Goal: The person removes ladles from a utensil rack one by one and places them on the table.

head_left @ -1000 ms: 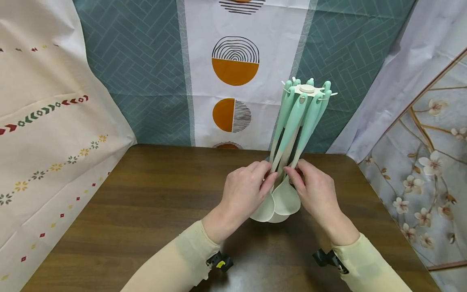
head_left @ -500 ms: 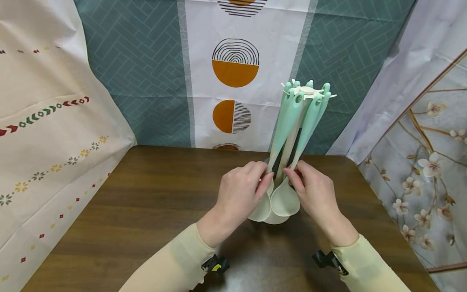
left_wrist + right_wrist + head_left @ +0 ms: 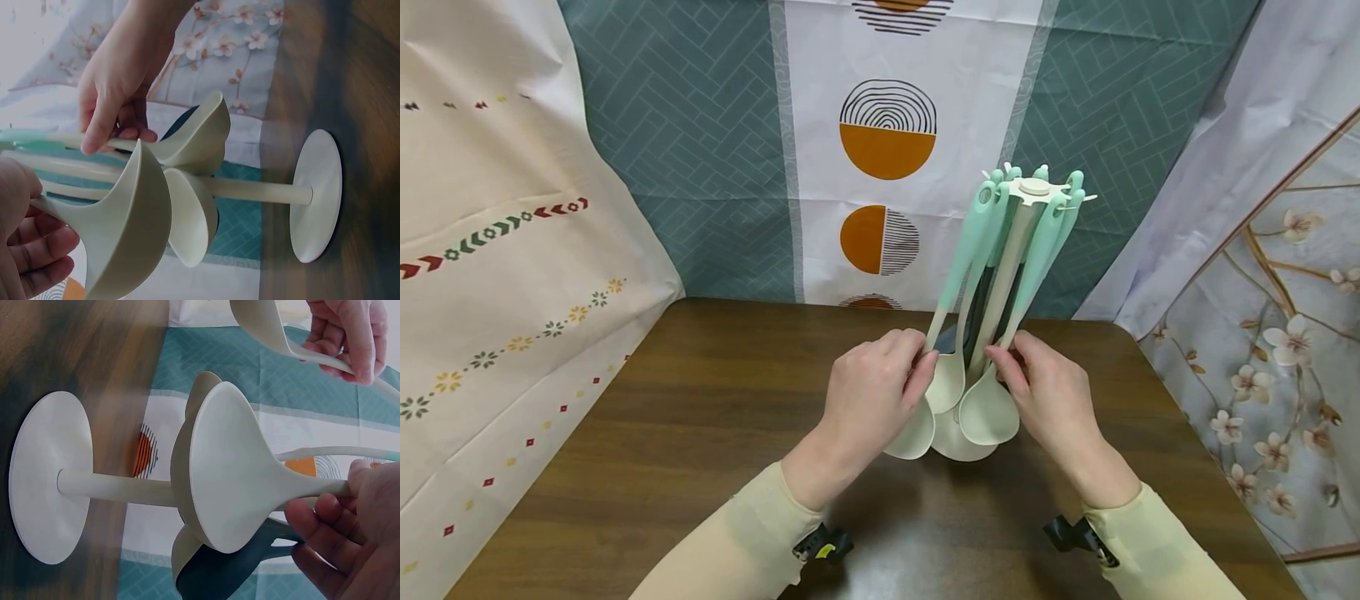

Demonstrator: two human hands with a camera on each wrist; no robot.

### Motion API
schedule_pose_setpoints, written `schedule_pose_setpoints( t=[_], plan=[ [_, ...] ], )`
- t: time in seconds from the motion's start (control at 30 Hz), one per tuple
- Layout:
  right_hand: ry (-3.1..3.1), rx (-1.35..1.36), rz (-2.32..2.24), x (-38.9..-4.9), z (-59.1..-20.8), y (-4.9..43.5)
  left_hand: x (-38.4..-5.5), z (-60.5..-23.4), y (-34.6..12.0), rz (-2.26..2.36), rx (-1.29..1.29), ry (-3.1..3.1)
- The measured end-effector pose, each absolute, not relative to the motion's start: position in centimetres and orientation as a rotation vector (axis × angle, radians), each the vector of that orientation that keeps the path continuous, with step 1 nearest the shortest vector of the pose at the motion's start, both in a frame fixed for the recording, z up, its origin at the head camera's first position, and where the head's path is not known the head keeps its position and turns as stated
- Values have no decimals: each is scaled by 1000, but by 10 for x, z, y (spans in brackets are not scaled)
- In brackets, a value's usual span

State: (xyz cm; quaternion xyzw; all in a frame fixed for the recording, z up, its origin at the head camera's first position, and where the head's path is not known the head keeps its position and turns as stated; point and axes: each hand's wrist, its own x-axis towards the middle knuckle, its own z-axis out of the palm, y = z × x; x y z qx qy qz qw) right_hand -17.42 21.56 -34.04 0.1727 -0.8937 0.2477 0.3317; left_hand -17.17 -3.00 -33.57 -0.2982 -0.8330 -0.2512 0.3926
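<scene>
In the head view my left hand (image 3: 872, 392) pinches a cream ladle (image 3: 913, 433) with a mint handle by its neck. The ladle leans left, its holed handle end at the left side of the utensil stand (image 3: 1036, 187). My right hand (image 3: 1051, 392) pinches the neck of a cream spoon (image 3: 988, 415), whose handle end is at a hook of the stand. Between them another ladle (image 3: 947, 383) hangs. The right wrist view shows the spoon's wide bowl (image 3: 231, 469) before the stand's post, and a dark green utensil (image 3: 219, 569) beside it.
The stand's round base (image 3: 317, 197) rests on the brown wooden table (image 3: 715, 417). Patterned cloths (image 3: 715, 150) hang behind the table and at both sides. Several mint handles (image 3: 1067, 225) ring the top of the stand.
My left hand has moved left, drawing the ladle away from the post and exposing the utensil behind it. My right hand keeps its grip on the spoon in nearly the same place.
</scene>
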Motion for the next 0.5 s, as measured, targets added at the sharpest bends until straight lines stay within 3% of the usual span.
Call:
schedule_pose_setpoints(
  t=[0.5],
  plan=[
    [-2351,463,650,-174,-339,216,-175,-341,-63,-643,-673,-2170]
  ],
)
